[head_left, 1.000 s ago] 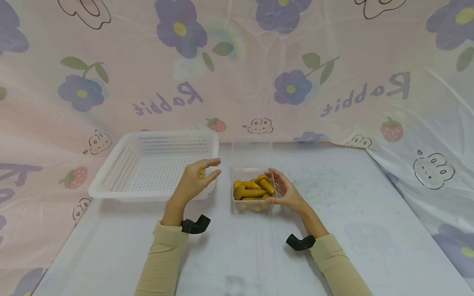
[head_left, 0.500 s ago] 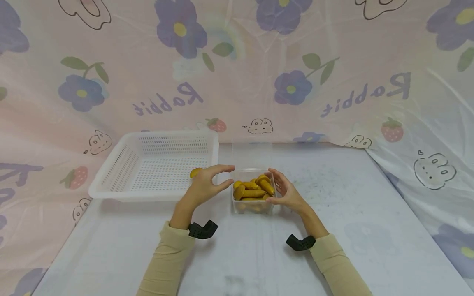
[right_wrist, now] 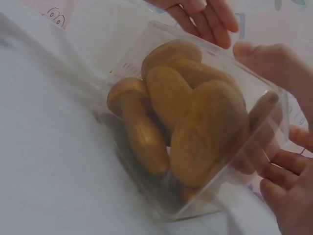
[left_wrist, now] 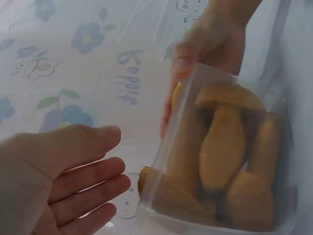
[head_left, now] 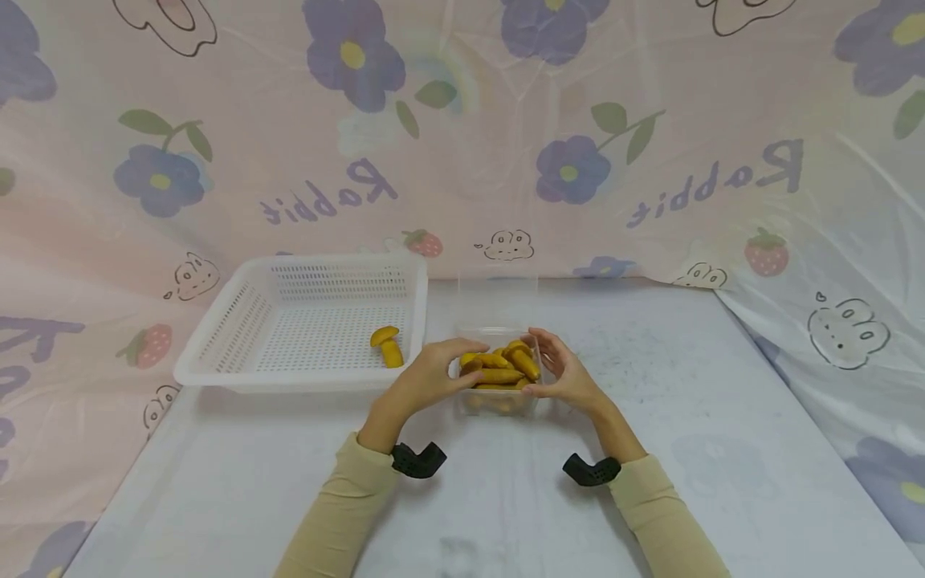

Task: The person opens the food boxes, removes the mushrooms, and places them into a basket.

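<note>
A clear plastic box full of yellow-brown mushrooms stands on the table, its hinged lid raised at the back. My right hand holds the box by its right side, thumb at the front corner and fingers farther back. At the box's left side is my left hand, thumb and fingers spread apart. The left wrist view shows the left hand's fingers loose and pinching nothing. One mushroom lies in the white basket.
The perforated white basket sits left of the box, its right end close to my left hand. A white cloth covers the table. Behind it hangs a patterned curtain with flowers and rabbits.
My left hand has moved right, from over the basket to the box's left side, uncovering the mushroom in the basket. The box has shifted slightly right; my right hand stays on it.
</note>
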{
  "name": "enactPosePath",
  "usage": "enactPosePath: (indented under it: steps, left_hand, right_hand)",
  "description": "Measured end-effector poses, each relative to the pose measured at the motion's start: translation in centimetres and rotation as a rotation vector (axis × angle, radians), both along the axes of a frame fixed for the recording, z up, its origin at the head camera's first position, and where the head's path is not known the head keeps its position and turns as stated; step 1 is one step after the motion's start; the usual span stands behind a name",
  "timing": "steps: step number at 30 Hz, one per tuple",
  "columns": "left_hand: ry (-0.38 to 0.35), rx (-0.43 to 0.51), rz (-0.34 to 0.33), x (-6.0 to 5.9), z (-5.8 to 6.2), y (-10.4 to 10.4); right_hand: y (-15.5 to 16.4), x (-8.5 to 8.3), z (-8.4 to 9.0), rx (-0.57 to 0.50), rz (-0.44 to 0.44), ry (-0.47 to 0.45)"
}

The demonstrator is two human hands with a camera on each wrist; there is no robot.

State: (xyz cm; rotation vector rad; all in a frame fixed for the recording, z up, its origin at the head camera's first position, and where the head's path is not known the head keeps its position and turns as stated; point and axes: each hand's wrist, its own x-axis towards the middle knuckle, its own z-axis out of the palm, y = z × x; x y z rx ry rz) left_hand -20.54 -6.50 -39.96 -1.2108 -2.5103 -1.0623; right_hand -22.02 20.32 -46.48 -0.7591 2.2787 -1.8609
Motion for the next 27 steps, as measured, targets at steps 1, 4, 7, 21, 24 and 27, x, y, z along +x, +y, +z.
enactPosePath:
  steps: [1, 4, 7, 21, 24, 27]
  left_hand:
    - [0.004, -0.009, 0.004, 0.0, -0.1, 0.1]
    - [0.0, -0.029, 0.017, -0.1, -0.5, 0.5]
    - [-0.004, -0.046, 0.025, -0.1, -0.7, 0.6]
    - [-0.03, -0.135, 0.065, -0.5, -1.4, 0.9]
    - [-0.04, -0.15, 0.069, -0.5, -1.4, 0.9]
    - [-0.045, -0.153, 0.05, -0.5, -1.3, 0.8]
  right_hand:
    - [0.1, 0.0, 0.0, 0.012, -0.008, 0.006]
    - [0.5, 0.1, 0.2, 0.033, -0.018, 0.007]
    - [0.7, 0.1, 0.2, 0.036, -0.02, -0.001]
    - [0.8, 0.0, 0.2, 0.025, -0.005, -0.037]
    - [0.8, 0.0, 0.2, 0.028, -0.008, -0.043]
    - [0.9, 0.0, 0.2, 0.029, -0.011, -0.045]
